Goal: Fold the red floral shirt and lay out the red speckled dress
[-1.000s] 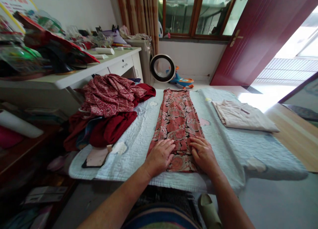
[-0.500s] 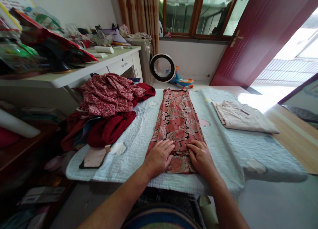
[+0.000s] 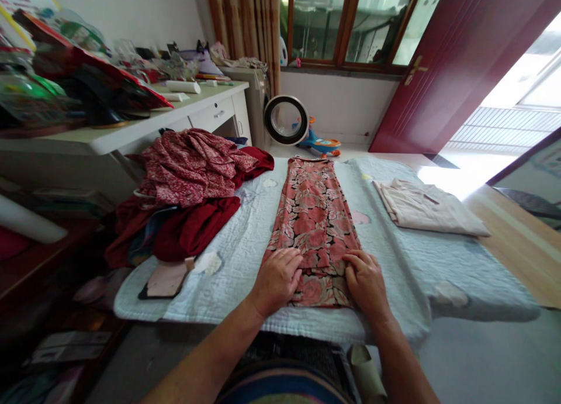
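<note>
A floral garment point(image 3: 313, 214), coral pink with black and beige roses, lies folded into a long panel in front of me. Its near part shows a crosswise layer edge just above the hem. My left hand point(image 3: 277, 280) rests palm down on the garment's near left side, fingers extended over the cloth. On the near right side, my right hand point(image 3: 367, 280) lies with its slightly bent fingers on the fabric. Beneath the garment spreads a pale blue quilted cover point(image 3: 245, 246). Neither hand lifts the cloth.
A heap of red patterned clothes point(image 3: 193, 164) sits to the left, with a phone-like item in a pink case point(image 3: 166, 278) beside it. A folded cream garment point(image 3: 427, 208) lies to the right. Behind are a cluttered white desk point(image 3: 99, 136) and a washing machine's round open door point(image 3: 286, 120).
My right hand has slid a little to the right across the garment, widening the gap between my hands. My left hand has shifted slightly left. The garment's near edge looks spread slightly wider.
</note>
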Action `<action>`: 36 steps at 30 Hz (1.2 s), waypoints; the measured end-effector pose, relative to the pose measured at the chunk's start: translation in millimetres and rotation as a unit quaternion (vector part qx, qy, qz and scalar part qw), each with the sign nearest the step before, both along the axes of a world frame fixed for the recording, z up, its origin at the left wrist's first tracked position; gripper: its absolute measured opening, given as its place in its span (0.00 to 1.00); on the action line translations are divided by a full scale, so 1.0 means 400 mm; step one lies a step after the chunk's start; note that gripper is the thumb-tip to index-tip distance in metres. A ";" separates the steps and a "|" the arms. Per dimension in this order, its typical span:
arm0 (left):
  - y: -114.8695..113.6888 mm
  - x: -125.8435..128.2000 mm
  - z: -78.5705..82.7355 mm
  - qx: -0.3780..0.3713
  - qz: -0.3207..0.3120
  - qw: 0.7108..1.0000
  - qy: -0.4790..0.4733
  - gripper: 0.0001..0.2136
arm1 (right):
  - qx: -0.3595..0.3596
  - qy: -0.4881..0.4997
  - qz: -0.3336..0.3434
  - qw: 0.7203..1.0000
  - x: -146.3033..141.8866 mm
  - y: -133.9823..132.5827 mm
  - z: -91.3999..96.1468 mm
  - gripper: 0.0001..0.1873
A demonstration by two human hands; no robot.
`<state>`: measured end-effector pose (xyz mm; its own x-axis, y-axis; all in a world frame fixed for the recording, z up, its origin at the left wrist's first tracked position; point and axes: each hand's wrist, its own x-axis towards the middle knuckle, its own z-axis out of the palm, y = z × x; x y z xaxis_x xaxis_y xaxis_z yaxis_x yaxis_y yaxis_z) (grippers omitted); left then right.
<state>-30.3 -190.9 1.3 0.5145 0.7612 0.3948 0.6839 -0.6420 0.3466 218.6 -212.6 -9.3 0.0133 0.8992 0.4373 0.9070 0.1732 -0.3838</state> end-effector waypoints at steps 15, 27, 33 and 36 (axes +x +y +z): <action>-0.007 -0.004 0.010 -0.010 0.012 1.000 0.018 0.14 | -0.002 -0.039 -0.050 0.998 0.009 -0.003 -0.007 0.13; -0.016 -0.007 0.021 -0.018 -0.031 0.999 0.019 0.16 | -0.037 -0.014 -0.002 0.999 0.069 -0.035 0.008 0.15; -0.016 -0.009 0.018 -0.056 -0.091 0.993 0.045 0.25 | -0.027 -0.047 -0.003 0.999 0.050 -0.054 -0.015 0.19; -0.015 -0.009 0.016 -0.065 -0.089 0.993 0.046 0.25 | -0.038 -0.072 -0.012 0.997 0.059 -0.071 -0.026 0.22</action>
<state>-33.8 -197.0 7.7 0.6752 0.6960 0.2444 0.5960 -0.7100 0.3751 242.1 -240.9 -19.7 -0.0220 0.9299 0.3672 0.9572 0.1255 -0.2606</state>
